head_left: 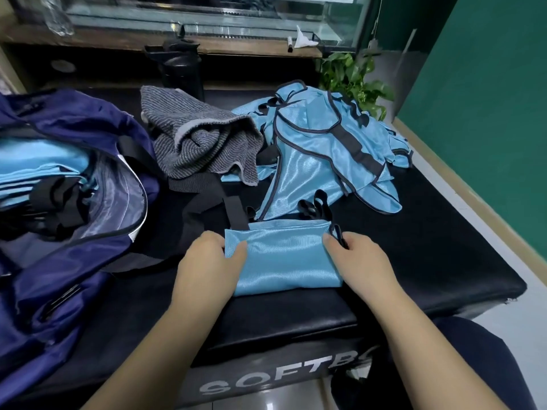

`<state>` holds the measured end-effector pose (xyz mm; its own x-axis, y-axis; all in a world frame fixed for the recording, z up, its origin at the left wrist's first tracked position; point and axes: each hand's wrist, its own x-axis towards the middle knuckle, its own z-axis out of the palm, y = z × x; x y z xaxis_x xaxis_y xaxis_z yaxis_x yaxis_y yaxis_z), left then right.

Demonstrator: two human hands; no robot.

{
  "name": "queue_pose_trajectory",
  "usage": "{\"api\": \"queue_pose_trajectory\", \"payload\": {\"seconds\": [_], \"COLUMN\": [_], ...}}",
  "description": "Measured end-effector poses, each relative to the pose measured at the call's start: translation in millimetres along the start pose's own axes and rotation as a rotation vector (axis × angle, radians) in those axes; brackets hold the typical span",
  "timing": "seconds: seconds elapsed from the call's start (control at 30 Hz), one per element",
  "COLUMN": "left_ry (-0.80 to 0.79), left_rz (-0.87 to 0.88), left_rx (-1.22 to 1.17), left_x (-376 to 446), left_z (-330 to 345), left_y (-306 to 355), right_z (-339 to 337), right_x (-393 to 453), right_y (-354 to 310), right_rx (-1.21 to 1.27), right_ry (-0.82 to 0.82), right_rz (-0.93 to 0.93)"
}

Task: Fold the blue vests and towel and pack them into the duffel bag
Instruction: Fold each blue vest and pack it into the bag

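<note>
A shiny, fine-ribbed blue vest (284, 258), folded into a neat rectangle, is lying on the black padded bench (429, 261). The left hand (204, 258) and right hand (355, 258) are pinching its two ends. A striped grey towel (201, 143) is slumping beside the open navy bag (74, 179), against green walls.

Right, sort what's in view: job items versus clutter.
Job: folded vest, held by left hand and right hand; unfolded vests; towel; duffel bag.
Clutter: black bottle, plant, marker.
</note>
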<state>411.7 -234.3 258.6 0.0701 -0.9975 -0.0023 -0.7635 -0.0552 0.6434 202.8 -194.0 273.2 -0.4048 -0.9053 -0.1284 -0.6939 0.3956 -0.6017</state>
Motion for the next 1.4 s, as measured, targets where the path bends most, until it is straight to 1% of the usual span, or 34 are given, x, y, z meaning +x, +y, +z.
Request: {"api": "queue_pose_trajectory", "payload": {"seconds": [0.1,0.23,0.27,0.3,0.37,0.4,0.43,0.57,0.6,0.67,0.7,0.73,0.8,0.83,0.9,0.97,1.1,1.17,1.23,1.3,1.4], "left_ry": [-0.096,-0.156,-0.148,-0.129,-0.077,-0.047,-0.022,0.000,-0.011,-0.038,-0.044,-0.036,-0.002,0.007,0.009,0.009,0.010,-0.004,-0.039,-0.093,-0.154], "left_rz": [-0.020,-0.077,-0.070,-0.061,-0.030,0.000,0.038,0.198,0.246,0.335,0.368,0.393,0.422,0.426,0.441,0.454,0.457,0.443,0.392,0.296,0.155], "left_rx": [0.204,0.212,0.201,0.175,0.069,-0.001,-0.061,-0.184,-0.195,-0.182,-0.158,-0.134,-0.115,-0.105,-0.058,-0.014,-0.013,-0.071,-0.186,-0.391,-0.669], "left_x": [11.7,20.6,19.0,15.3,4.3,-0.5,-4.7,-15.1,-16.8,-19.8,-20.8,-21.4,-23.3,-24.4,-26.6,-27.8,-23.8,-21.0,-16.9,-10.7,-5.1], "left_z": [-1.2,-3.9,-3.8,-4.6,-8.3,-11.3,-15.8,-42.2,-49.3,-65.0,-73.0,-81.3,-98.6,-105.9,-117.1,-125.2,-136.6,-139.6,-142.0,-146.8,-156.6], "left_y": [5.2,11.8,13.2,14.0,13.9,13.2,13.4,22.4,25.5,31.6,34.1,36.0,38.0,38.2,37.5,34.9,20.9,13.7,4.3,-8.3,-27.2], "right_z": [-1.8,-2.1,-0.4,1.5,6.8,9.4,9.6,-1.6,-3.3,-8.9,-13.6,-18.9,-28.2,-32.0,-37.2,-38.1,-36.6,-35.3,-35.3,-35.3,-35.9], "right_x": [9.6,13.9,12.2,8.5,1.4,-1.7,-4.6,-23.6,-28.0,-35.2,-38.3,-40.3,-42.9,-43.9,-45.6,-47.3,-48.2,-48.3,-48.7,-44.9,-31.9], "right_y": [-2.3,-8.9,-10.5,-11.7,-11.3,-12.0,-14.4,-44.7,-55.9,-82.1,-96.1,-109.6,-131.6,-140.5,-155.3,-166.5,-186.8,-195.1,-204.0,-211.9,-220.8], "right_rx": [-0.027,-0.108,-0.142,-0.200,-0.331,-0.357,-0.329,-0.223,-0.240,-0.348,-0.407,-0.448,-0.499,-0.521,-0.549,-0.583,-0.706,-0.735,-0.723,-0.647,-0.431], "right_ry": [-0.052,-0.074,-0.050,0.023,0.272,0.320,0.317,0.079,0.057,0.084,0.060,-0.004,-0.202,-0.276,-0.368,-0.422,-0.420,-0.433,-0.453,-0.460,-0.443], "right_rz": [0.053,0.083,0.076,0.026,-0.245,-0.391,-0.512,-0.850,-0.931,-1.077,-1.108,-1.100,-0.994,-0.949,-0.910,-0.893,-0.914,-0.950,-0.974,-0.984,-0.920]}}
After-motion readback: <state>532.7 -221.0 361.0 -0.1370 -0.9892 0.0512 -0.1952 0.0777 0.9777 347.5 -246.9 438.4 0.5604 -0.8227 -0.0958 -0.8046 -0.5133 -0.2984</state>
